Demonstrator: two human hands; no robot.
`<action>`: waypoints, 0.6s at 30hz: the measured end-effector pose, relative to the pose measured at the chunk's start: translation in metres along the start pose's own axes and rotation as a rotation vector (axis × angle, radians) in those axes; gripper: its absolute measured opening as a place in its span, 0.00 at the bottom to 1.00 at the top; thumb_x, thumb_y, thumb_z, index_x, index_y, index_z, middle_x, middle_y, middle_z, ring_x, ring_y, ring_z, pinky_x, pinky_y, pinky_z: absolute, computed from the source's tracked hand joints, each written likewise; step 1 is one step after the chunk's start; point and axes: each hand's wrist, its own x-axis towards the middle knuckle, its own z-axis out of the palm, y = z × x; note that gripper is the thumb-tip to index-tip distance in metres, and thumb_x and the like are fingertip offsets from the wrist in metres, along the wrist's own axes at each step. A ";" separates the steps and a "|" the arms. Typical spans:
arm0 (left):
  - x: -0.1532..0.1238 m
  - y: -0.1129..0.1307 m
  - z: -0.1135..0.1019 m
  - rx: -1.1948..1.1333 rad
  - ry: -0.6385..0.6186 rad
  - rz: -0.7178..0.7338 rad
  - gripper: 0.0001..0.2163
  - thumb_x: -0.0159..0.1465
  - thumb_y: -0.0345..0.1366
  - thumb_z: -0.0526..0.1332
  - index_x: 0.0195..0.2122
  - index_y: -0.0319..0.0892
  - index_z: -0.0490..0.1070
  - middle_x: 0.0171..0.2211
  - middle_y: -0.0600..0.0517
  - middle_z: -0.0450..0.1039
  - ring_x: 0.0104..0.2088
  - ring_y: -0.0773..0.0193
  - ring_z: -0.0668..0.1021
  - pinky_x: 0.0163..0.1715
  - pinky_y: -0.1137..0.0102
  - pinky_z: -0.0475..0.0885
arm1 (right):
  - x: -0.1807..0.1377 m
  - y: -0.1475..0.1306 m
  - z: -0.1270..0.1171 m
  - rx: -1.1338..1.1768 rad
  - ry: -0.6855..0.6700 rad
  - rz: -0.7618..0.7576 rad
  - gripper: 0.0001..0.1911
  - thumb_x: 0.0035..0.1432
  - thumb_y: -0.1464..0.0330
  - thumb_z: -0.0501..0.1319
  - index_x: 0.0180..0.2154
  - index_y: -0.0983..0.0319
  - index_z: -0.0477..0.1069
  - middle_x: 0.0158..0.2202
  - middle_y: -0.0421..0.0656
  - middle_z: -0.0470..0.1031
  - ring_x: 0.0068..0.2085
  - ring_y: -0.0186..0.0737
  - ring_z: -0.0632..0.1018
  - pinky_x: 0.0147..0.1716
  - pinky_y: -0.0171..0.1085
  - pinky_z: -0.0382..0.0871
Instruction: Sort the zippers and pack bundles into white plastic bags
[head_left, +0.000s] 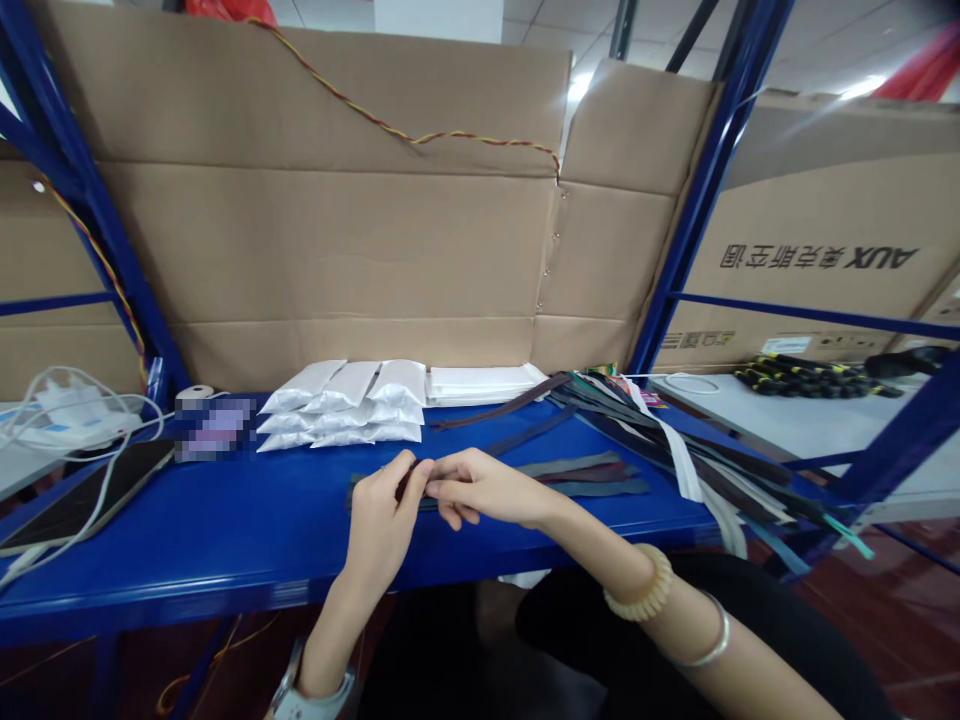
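Observation:
My left hand (382, 510) is closed, its thumb and fingers pinched together. My right hand (480, 485) meets it at the fingertips, thumb and forefinger pressed together and the other fingers curled. A small dark bit shows at the left fingers, but what the hands grip is too hidden to name. Beneath and behind them lie flat dark strips that look like zippers (600, 475), in grey-green and dark red, stretching to the right. A larger heap of similar strips (675, 450), dark, white and teal, hangs over the table's right front edge.
On the blue table (225, 540), stacked white packets (345, 405) stand at the back beside a flat white stack (487, 383). A dark tablet-like slab (90, 495) with white cables lies left. A cardboard wall (337, 240) and blue posts (690, 200) bound the back.

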 end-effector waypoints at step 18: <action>0.000 -0.009 0.007 0.292 0.056 0.153 0.16 0.68 0.41 0.51 0.24 0.41 0.62 0.20 0.56 0.64 0.21 0.69 0.67 0.25 0.72 0.56 | 0.002 -0.009 0.003 -0.707 0.433 -0.073 0.12 0.49 0.70 0.56 0.17 0.64 0.56 0.21 0.36 0.61 0.24 0.29 0.59 0.25 0.32 0.48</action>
